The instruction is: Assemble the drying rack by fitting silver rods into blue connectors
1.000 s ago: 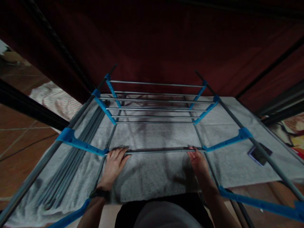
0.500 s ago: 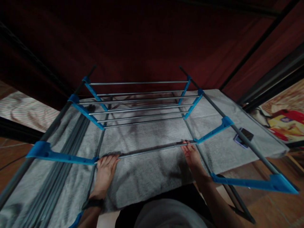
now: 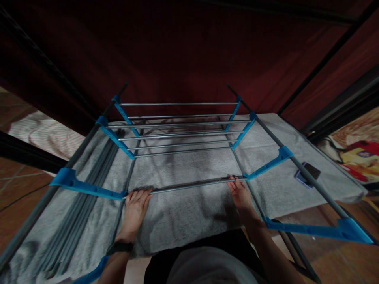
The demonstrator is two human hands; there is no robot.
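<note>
A partly assembled rack of grey metal tubes and blue plastic brackets lies across a grey cloth. Its near metal tube runs between the left blue bracket and the right blue bracket. Fingers of my left hand are closed over the tube's left end, close to the left bracket. At the other end, my right hand pinches the same tube with its fingertips, just short of the right bracket. Farther back, several cross tubes sit between blue brackets.
Loose grey tubes lie bundled on the cloth at the left. A phone rests at the right, partly behind the rack's side pole. Another blue bracket sticks out at the near right. A dark red curtain hangs behind.
The view has shifted slightly, so the rack's left side and my left hand appear a little farther right. Both hands keep their places on the tube.
</note>
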